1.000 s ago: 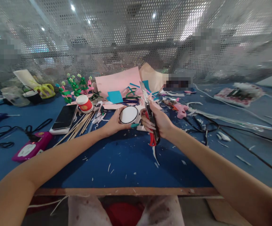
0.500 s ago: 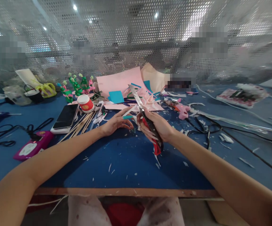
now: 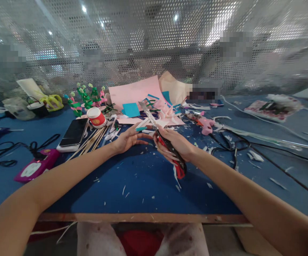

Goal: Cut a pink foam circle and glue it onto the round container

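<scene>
My right hand is wrapped round a red and black utility knife. Its long blade points up and left over the paper scraps. My left hand hovers just left of the blade with fingers stretched out and apart, holding nothing. Its fingertips reach toward a pile of white and pink paper cuttings on the blue table.
Pink paper sheets and teal pieces lie behind the hands. To the left are wooden sticks, a red paper cup, a phone, a magenta device with black cables, and green paper flowers. A pink glue gun and cables lie right.
My left hand let go of the round white disc it held a second ago and opened. The knife blade tilted lower and to the left.
</scene>
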A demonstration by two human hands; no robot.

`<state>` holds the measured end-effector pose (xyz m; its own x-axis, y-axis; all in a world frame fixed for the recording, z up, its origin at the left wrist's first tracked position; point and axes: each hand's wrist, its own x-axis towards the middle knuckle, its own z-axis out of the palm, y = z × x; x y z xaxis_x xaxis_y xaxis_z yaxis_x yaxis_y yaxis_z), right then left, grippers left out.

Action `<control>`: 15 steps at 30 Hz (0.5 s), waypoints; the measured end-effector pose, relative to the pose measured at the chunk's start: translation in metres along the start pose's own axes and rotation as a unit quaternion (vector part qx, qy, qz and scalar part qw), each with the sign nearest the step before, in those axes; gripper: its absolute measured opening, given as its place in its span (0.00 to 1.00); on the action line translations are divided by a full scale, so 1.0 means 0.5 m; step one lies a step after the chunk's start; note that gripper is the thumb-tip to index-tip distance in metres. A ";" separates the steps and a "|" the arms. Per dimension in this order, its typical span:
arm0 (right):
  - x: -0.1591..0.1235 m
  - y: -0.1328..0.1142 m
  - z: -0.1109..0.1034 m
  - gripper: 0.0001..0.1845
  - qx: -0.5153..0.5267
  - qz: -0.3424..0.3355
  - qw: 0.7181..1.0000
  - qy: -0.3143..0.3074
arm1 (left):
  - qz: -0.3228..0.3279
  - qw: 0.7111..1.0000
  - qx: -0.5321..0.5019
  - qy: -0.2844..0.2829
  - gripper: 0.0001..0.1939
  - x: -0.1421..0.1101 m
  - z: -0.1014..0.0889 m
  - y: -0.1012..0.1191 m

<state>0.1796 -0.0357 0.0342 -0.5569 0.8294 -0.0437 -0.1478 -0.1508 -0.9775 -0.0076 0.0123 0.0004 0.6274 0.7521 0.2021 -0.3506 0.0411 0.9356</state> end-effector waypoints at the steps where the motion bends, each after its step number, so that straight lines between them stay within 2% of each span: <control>1: 0.000 -0.001 0.000 0.22 -0.001 0.004 1.000 -0.001 | 0.001 1.000 0.000 -0.001 0.25 -0.001 -0.001 0.000; 8: 0.001 0.001 -0.002 0.24 -0.001 0.014 1.000 -0.011 | -0.035 0.998 0.033 0.032 0.22 -0.005 -0.007 0.001; 15: 0.001 0.007 -0.003 0.24 -0.010 0.011 1.000 -0.024 | -0.028 0.998 0.065 -0.003 0.24 0.000 -0.001 -0.001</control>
<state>0.1802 -0.0350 0.0304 -0.5981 0.7996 -0.0549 -0.1194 -0.1566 -0.9804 -0.0077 0.0123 -0.0004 0.6475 0.7471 0.1502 -0.2225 -0.0031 0.9749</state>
